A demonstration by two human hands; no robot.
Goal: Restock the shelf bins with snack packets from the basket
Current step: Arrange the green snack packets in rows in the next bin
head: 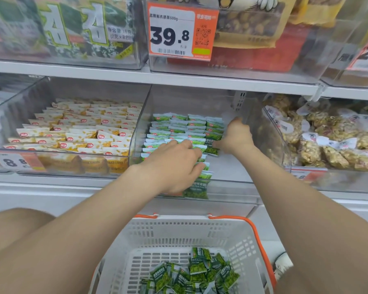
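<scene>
A: Item one, green snack packets [187,130]. Location?

B: Middle clear bin [253,183] on the lower shelf [51,183]. Packets stand in neat rows filling the left and back of the bin; the right side of the bin floor is bare. More green packets [191,272] lie in a loose heap at the bottom of the white basket [174,232], which sits below the shelf front and has an orange handle [261,240].

A: Left hand?

B: Left hand [174,164] lies palm down over the front rows, fingers spread and curled onto the packet tops near the bin's front edge. Whether it clasps any one packet, cannot tell; it presses on several.

A: Right hand?

B: Right hand [236,134] is deeper in the bin, at the right end of the rows. Its thumb and fingers pinch one green packet [211,148] at the end of a row, just beside the bare floor.

A: Neighbouring stock?

B: Left bin [9,98]: white and yellow packets [83,130] in rows, well filled, with a price label [13,162] at its front. Right bin [285,145]: clear bags of pale brown snacks [331,141], piled loosely.

A: Upper shelf?

B: Orange price tag [182,31] reading 39.8 on a clear bin front, above the middle bin. To its left, green seaweed packs [68,26]; to its right, a large bag of nuts [249,24].
</scene>
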